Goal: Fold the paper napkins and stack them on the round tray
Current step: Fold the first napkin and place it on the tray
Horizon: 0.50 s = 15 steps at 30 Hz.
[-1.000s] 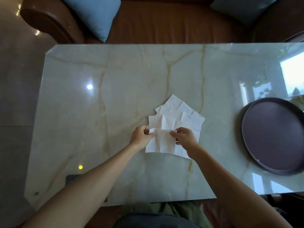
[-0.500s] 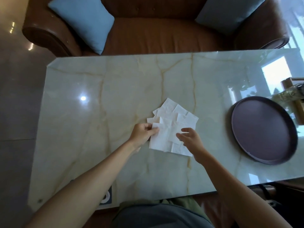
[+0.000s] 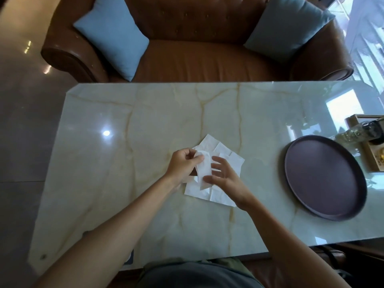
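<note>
A loose pile of white paper napkins (image 3: 228,156) lies spread on the marble table (image 3: 145,121) near its middle. My left hand (image 3: 182,163) pinches the top edge of one napkin (image 3: 204,169) and holds it lifted above the pile. My right hand (image 3: 222,177) is beside it with fingers spread and relaxed, the thumb touching the napkin's lower edge. The round dark tray (image 3: 324,177) sits on the table to the right, with nothing on it.
A brown leather sofa (image 3: 197,55) with two blue cushions stands beyond the table's far edge. A wooden box (image 3: 372,150) with a glass bottle sits at the right edge, just behind the tray.
My left hand has lifted one napkin off the pile. My right hand let go of the paper and opened. The camera tilted up, showing more of the sofa.
</note>
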Each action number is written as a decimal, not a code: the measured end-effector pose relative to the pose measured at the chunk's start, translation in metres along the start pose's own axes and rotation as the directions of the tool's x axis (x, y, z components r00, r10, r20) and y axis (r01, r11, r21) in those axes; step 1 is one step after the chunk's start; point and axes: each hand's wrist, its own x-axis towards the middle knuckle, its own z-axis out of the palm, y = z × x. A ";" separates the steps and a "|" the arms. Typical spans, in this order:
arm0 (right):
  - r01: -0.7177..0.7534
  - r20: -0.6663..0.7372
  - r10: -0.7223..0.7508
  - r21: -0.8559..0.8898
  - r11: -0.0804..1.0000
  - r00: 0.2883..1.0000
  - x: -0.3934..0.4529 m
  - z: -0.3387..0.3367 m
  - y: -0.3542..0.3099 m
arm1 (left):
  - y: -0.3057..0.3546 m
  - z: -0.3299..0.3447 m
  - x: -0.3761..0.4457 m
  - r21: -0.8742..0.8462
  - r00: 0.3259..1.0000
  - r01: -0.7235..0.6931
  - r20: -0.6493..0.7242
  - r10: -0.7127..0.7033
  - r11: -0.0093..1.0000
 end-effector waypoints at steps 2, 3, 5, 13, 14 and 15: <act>0.033 0.124 -0.023 -0.078 0.996 0.992 -0.001 -0.002 0.000 | 0.004 0.004 0.000 -0.014 0.999 0.007 -0.032 -0.007 1.000; 0.058 0.168 -0.040 -0.109 0.992 0.985 0.000 -0.002 0.001 | 0.007 0.007 0.000 -0.025 0.999 0.011 -0.041 -0.012 1.000; 0.105 0.156 -0.081 -0.152 0.983 0.984 0.003 -0.002 0.001 | 0.010 0.011 0.002 -0.037 0.997 0.025 -0.071 -0.027 0.999; 0.142 -0.125 -0.179 -0.263 0.954 0.976 0.015 -0.023 0.004 | 0.022 0.025 0.004 -0.253 0.991 0.021 -0.125 -0.055 0.967; 0.143 -0.119 -0.167 -0.188 0.972 0.979 0.016 -0.029 0.002 | 0.022 0.022 0.005 -0.172 0.986 -0.008 -0.168 -0.021 0.985; 0.141 -0.100 -0.151 -0.105 0.984 0.983 0.015 -0.034 -0.001 | 0.021 0.019 0.006 -0.099 0.985 -0.028 -0.171 0.011 0.995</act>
